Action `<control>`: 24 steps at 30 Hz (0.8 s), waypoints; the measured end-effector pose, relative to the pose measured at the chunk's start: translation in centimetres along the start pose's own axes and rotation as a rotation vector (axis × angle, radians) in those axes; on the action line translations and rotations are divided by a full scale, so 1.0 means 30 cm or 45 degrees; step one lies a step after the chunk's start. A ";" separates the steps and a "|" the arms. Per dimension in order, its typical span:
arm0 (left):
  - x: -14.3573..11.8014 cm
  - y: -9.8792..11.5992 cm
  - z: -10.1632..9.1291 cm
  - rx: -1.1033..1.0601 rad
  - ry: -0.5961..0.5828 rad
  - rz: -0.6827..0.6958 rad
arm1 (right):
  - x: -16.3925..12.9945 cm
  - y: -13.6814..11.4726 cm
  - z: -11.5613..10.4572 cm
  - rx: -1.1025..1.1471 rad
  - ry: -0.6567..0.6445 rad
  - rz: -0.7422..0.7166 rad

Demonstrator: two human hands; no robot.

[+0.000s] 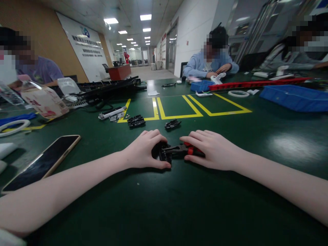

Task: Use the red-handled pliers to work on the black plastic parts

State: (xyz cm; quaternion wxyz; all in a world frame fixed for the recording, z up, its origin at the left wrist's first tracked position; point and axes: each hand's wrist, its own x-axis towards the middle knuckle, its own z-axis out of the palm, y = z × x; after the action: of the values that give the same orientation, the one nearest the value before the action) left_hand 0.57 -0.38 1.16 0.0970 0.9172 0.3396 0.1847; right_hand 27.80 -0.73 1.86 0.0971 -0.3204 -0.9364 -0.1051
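Note:
My left hand [147, 150] is closed around a small black plastic part [165, 154], thumb in front and fingers behind. From the right, my right hand [210, 150] grips the red and black handles of pliers [179, 149]. The metal jaws reach to the black part and seem to touch it; whether they bite on it I cannot tell. Just beyond my hands lie two similar black parts, one clustered piece [136, 121] at the left and a smaller piece [172, 124] at the right.
A phone [42, 164] lies by my left forearm. Farther off are yellow tape outlines [179, 118], a white-and-black part [112, 113], a plastic bottle [44, 99], a blue tray [294, 99] and a long red strip [258, 83]. Several people sit around the green table [164, 212].

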 end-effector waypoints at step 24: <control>-0.032 0.018 -0.013 0.053 0.334 0.175 | -0.006 0.004 0.007 0.246 0.277 0.001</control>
State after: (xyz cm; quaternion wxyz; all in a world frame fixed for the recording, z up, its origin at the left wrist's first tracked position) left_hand 0.07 -1.39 1.41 0.0196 0.9081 0.2894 0.3021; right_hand 27.99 -0.67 1.64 0.2284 -0.2967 -0.9260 -0.0483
